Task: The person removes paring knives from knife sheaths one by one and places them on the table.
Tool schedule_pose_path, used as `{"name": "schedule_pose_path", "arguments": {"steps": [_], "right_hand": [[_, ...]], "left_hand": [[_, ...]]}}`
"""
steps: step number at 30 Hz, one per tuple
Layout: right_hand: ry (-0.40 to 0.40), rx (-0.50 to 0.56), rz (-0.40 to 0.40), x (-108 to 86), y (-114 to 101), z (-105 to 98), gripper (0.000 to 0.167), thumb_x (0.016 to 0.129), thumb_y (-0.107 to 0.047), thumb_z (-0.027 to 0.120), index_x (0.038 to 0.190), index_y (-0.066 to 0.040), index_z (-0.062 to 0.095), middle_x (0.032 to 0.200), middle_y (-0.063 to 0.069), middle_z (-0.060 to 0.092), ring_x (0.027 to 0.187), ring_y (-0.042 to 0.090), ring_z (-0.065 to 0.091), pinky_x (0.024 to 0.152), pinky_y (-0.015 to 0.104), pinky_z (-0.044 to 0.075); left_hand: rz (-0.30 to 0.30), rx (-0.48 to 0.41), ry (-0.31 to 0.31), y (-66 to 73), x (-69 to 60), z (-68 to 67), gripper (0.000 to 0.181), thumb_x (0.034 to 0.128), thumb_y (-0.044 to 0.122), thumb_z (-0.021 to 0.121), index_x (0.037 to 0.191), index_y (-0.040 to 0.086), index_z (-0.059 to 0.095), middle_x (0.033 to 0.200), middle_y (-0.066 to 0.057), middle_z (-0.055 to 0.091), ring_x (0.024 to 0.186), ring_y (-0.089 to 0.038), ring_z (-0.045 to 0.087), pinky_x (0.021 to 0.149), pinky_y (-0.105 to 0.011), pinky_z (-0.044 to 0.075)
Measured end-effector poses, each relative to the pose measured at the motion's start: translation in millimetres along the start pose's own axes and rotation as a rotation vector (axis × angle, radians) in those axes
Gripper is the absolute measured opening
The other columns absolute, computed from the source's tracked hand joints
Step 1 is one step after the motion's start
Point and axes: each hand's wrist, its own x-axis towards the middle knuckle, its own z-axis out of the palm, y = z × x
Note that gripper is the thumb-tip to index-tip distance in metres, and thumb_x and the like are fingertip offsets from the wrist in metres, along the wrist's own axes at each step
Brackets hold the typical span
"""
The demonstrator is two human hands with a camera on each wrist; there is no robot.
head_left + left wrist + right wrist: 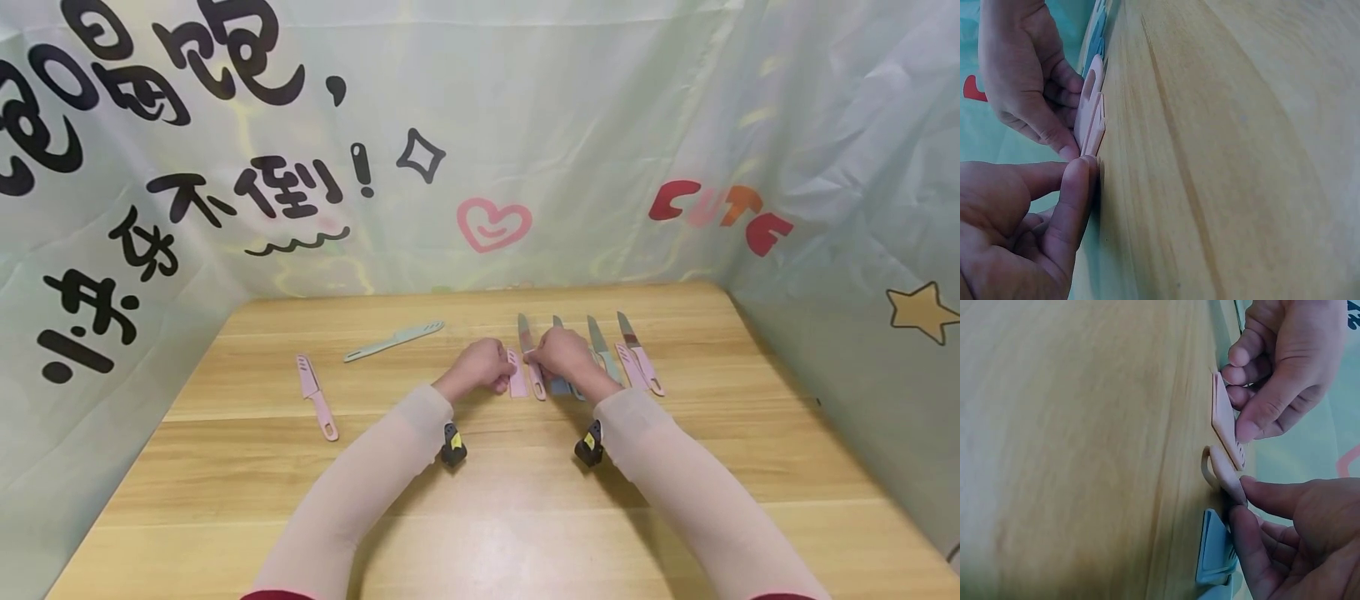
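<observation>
Wood-grain tabletop — left hand, fingers pinching slotted pink plastic sheath; right hand — fingers grasping pink-handled metal-bladed knife.

The person wore long sleeves in a soft, pinkish beige. The left sleeve and the right sleeve looked alike, smooth, with a few little wrinkles. Each one ended in a paler, greyer cuff, one on the left and one on the right. At the near edge, a bit of dark red cloth peeked out on the left and on the right. A small, chunky black gadget sat at the left wrist, and its twin sat at the right wrist. Both had a bright yellow patch. The left hand and right hand were bare.
</observation>
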Motion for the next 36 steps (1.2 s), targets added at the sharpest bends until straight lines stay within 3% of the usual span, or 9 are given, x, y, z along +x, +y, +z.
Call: {"name": "schedule_pose_path", "arguments": {"steps": [3,12,22,30,36], "right_hand": [[0.001,-0.001,0.006,0.0,0,-1,0.05,0.092,-0.035,0.067,0.049,-0.012,0.055,0.043,-0.002,0.047,0.041,0.012,0.043,0.042,0.024,0.034],[-0.011,0.064,0.025,-1.3,4,-1,0.051,0.094,-0.035,0.065,0.05,-0.013,0.052,0.044,-0.002,0.047,0.04,0.011,0.041,0.041,0.024,0.033],[-0.026,0.129,0.005,-1.6,8,2,0.045,0.098,-0.033,0.058,0.059,-0.012,0.055,0.048,0.0,0.052,0.042,0.012,0.043,0.04,0.023,0.031],[0.015,0.138,0.013,-2.4,9,2,0.045,0.101,-0.04,0.051,0.067,-0.011,0.055,0.054,0.001,0.053,0.048,0.015,0.047,0.045,0.028,0.038],[0.043,0.17,0.005,-6.6,7,-1,0.04,0.101,-0.041,0.052,0.077,-0.01,0.061,0.062,0.004,0.058,0.053,0.018,0.05,0.048,0.03,0.041]], "left_hand": [[0.004,-0.002,0.001,-0.3,-0.6,-0.7,0.015,0.0946,0.013,0.066,0.088,0.003,0.057,0.068,-0.005,0.067,0.053,-0.01,0.063,0.05,-0.018,0.055],[0.006,-0.128,-0.013,-3.3,-5.4,-4.2,0.014,0.094,0.01,0.065,0.089,0.001,0.056,0.071,-0.008,0.065,0.055,-0.012,0.062,0.052,-0.022,0.057],[0.025,-0.148,-0.01,-9.6,-8.3,-9.0,0.014,0.0949,0.011,0.064,0.089,0.0,0.057,0.076,-0.01,0.065,0.06,-0.016,0.064,0.056,-0.025,0.06],[0.021,-0.157,0.008,-14.1,-10.1,-15.3,0.017,0.0963,0.015,0.063,0.098,-0.001,0.058,0.078,-0.01,0.065,0.061,-0.017,0.065,0.055,-0.025,0.06],[0.048,-0.106,0.024,-16.0,-15.8,-25.1,0.019,0.0968,0.02,0.063,0.099,0.001,0.06,0.078,-0.009,0.067,0.065,-0.018,0.067,0.058,-0.026,0.06]]}}
